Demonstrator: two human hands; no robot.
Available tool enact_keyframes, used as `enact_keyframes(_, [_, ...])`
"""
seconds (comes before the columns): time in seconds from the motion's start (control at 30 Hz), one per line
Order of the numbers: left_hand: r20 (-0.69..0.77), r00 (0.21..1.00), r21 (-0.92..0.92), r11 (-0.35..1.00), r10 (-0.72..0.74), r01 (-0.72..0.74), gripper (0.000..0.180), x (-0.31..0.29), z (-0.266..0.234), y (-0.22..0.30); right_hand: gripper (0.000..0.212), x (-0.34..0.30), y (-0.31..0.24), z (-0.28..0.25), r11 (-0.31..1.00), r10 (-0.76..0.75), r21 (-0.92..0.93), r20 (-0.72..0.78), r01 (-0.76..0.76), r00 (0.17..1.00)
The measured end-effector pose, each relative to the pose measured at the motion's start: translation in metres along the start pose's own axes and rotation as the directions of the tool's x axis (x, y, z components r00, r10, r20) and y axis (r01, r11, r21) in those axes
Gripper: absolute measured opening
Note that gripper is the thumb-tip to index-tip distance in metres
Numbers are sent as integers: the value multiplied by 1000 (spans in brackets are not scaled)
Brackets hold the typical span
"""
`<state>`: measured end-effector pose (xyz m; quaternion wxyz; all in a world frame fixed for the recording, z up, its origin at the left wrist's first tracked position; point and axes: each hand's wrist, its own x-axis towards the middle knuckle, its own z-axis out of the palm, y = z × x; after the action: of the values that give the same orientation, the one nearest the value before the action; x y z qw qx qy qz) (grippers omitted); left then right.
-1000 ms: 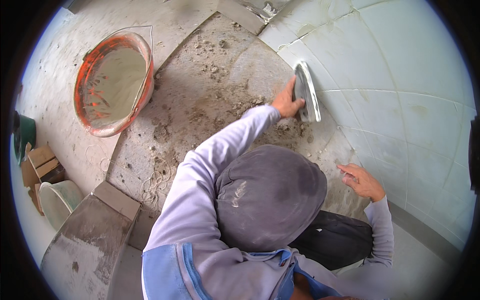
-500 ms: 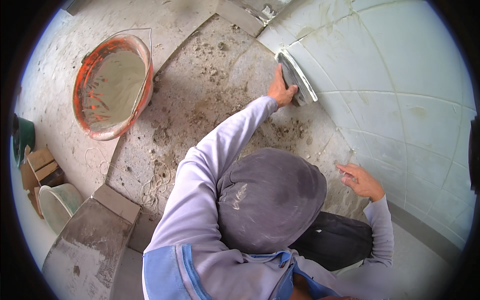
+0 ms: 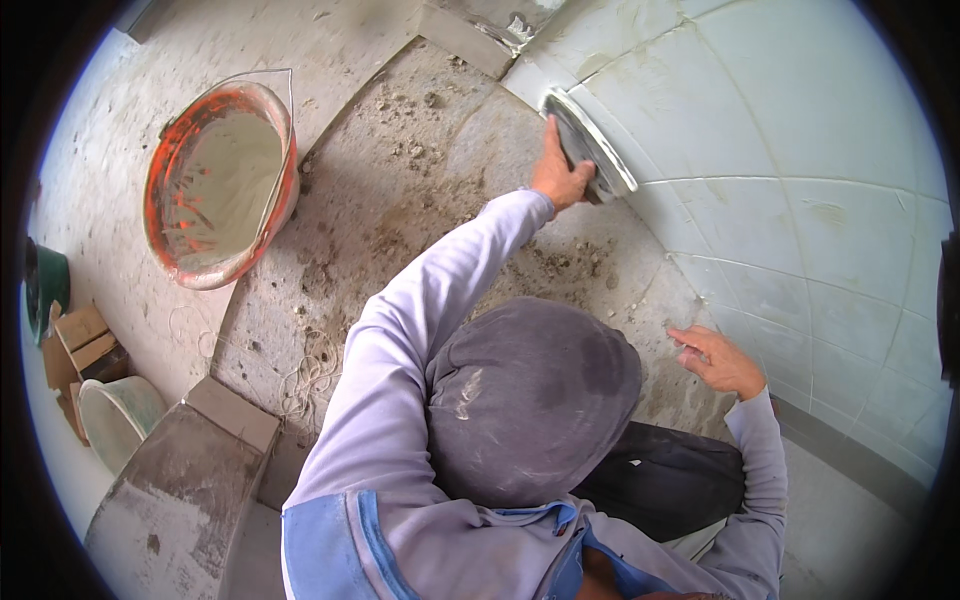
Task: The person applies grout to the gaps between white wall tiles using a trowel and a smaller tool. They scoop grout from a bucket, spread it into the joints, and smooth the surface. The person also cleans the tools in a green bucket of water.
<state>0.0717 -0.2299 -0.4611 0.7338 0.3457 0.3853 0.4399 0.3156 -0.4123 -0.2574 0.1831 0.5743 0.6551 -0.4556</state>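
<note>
The wearer's own hands are out of view, so I cannot tell how their fingers stand. A co-worker's left hand (image 3: pixel 562 182) has its fingers clamped on a float (image 3: pixel 592 148), beside the foot of the tiled wall (image 3: pixel 850 110). Right of those fingers, pale lines already run along many joints, though smears remain; left, a bucket (image 3: pixel 262 98) still holds pale paste (image 3: pixel 235 180).

Cardbd (image 3: pixel 82 328) btwn grn bkt (image 3: pixel 56 278) & tub (image 3: pixel 143 402)
</note>
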Motion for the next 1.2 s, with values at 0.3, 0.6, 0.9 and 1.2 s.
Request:
enact_keyframes(0.3, [-44,937,290,903,345,-319,90,-10,17,-22,44,-2,0,2,1000,2,-23,-66,-4,998])
enact_keyframes(0.6, [206,939,453,824,274,-340,96,-39,41,5,44,-2,3,4,1000,7,-25,-54,-8,999])
enact_keyframes(0.9, [36,964,289,921,262,-261,98,4,45,27,45,1,-4,4,999,9,-53,-34,-11,999])
enact_keyframes(1.2, [100,900,373,823,424,-428,88,-33,10,13,45,1,-7,0,998,-1,-58,-39,-2,999])
